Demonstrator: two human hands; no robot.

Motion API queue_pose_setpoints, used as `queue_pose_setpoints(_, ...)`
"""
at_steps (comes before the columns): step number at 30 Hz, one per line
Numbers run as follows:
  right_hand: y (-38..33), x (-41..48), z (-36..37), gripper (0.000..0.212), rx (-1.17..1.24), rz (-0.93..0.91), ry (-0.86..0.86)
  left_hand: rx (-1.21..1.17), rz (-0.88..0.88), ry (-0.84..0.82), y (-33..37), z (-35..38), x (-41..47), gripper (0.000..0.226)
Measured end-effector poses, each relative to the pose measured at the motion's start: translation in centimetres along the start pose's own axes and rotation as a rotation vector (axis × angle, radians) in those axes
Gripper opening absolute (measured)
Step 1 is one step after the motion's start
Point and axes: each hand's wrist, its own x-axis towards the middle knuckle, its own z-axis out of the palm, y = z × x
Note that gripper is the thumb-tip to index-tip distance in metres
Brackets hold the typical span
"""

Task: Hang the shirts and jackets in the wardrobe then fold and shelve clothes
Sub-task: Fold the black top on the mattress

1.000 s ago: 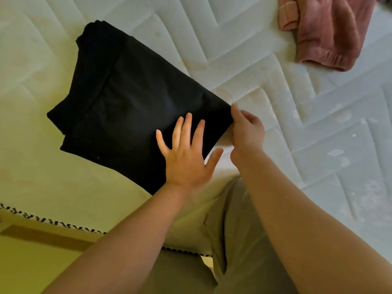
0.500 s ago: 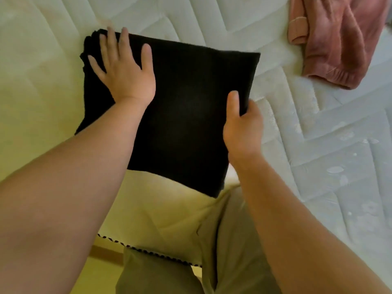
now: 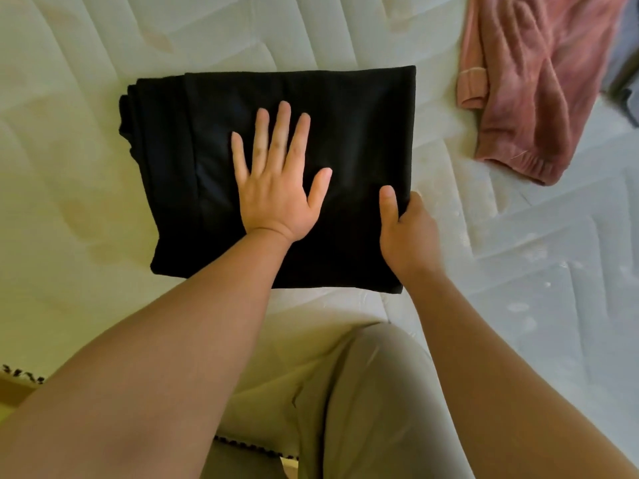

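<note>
A folded black garment [image 3: 363, 115] is seen from above, laid flat on a white quilted mattress [image 3: 103, 46]. It has been folded into a rough rectangle. Its right edge is straight, and several layers are stacked and slightly stepped along its left side.

The left hand [image 3: 276, 198] is laid palm down on the middle of the garment. Its fingers [image 3: 281, 133] are held straight and spread, pointing away from the person, and nothing is grasped by it.

The right hand [image 3: 408, 233] is closed on the garment's right edge, near the lower right corner. The thumb [image 3: 389, 209] is laid on top of the cloth. The other fingers are curled round the edge and are hidden, probably beneath the fabric. Both forearms are bare and are stretched forward from the bottom of the view.

A pink fleecy garment [image 3: 529, 98] is left crumpled on the mattress at the upper right, well apart from the black one. A ribbed cuff is shown at its left side and another at its lower end. A grey item [image 3: 626, 63] is cut off by the right border just beside it, and what it is cannot be told.

A leg in beige trousers [image 3: 363, 392] is seen at the bottom centre, against the near edge of the mattress. A strip of black patterned trim [image 3: 20, 373] is visible along that edge at the lower left.
</note>
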Motion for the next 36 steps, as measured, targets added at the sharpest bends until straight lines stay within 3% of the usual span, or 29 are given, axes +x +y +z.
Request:
queue_pose_setpoints(6, -4.0, -6.3, 1.0, 0.015, 0.189, -0.222, -0.007, -0.052, 0.002, 0.002, -0.6, -0.2, -0.1, 0.066)
queue_pose_setpoints(9, -5.5, -7.0, 1.6, 0.047, 0.261, -0.235, -0.045, -0.113, 0.0, 0.02, -0.5, -0.9, 0.3, 0.063)
queue_pose_setpoints(11, -5.5, -6.3, 0.9, 0.068, 0.318, -0.237, -0.073, -0.341, -0.019, 0.056, -0.8, -1.6, 0.4, 0.059)
queue_pose_setpoints(13, -5.3, -5.9, 0.1, 0.073, 0.313, -0.287, -0.12, -0.469, -0.003, 0.101, -1.9, -1.9, -0.3, 0.054)
queue_pose_setpoints(17, -5.9, -7.4, 1.1, 0.071, 0.221, -0.435, -0.271, -0.036, -0.036, -0.038, -2.9, -0.8, -1.9, 0.057)
queue_pose_setpoints(20, -7.1, -8.5, 3.2, 0.079, 0.152, -0.493, -0.331, -0.002, -0.065, -0.195, -2.5, -1.3, -1.2, 0.061)
queue_pose_setpoints(21, -7.6, -8.6, 3.7, 0.081, 0.156, -0.493, -0.349, -0.09, -0.063, -0.209, -2.7, -2.1, -1.1, 0.062)
queue_pose_setpoints(23, -8.7, -8.8, 4.5, 0.083, 0.147, -0.508, -0.374, -0.554, -0.179, -0.201, -3.5, -3.9, -1.0, 0.057)
queue_pose_setpoints(27, -10.1, -9.5, 6.2, 0.086, -0.002, -0.576, -0.397, -1.456, -0.722, -0.414, -7.5, -9.3, 0.0, 0.025)
queue_pose_setpoints(28, -10.4, -9.5, 7.0, 0.086, -0.05, -0.58, -0.407, -1.657, -0.805, -0.433, -8.8, -10.1, 0.5, 0.032)
queue_pose_setpoints(30, -11.3, -9.6, 9.0, 0.086, -0.17, -0.608, -0.419, -1.994, -0.797, -0.381, -11.3, -11.7, 0.7, 0.056)
queue_pose_setpoints(32, -12.3, -10.1, 11.4, 0.086, -0.27, -0.657, -0.397, -1.967, -0.683, -0.376, -13.0, -12.7, 0.8, 0.077)
queue_pose_setpoints(36, -13.2, -9.4, 14.4, 0.087, -0.274, -0.658, -0.324, -1.604, -0.664, -0.265, -14.2, -12.7, 1.6, 0.071)
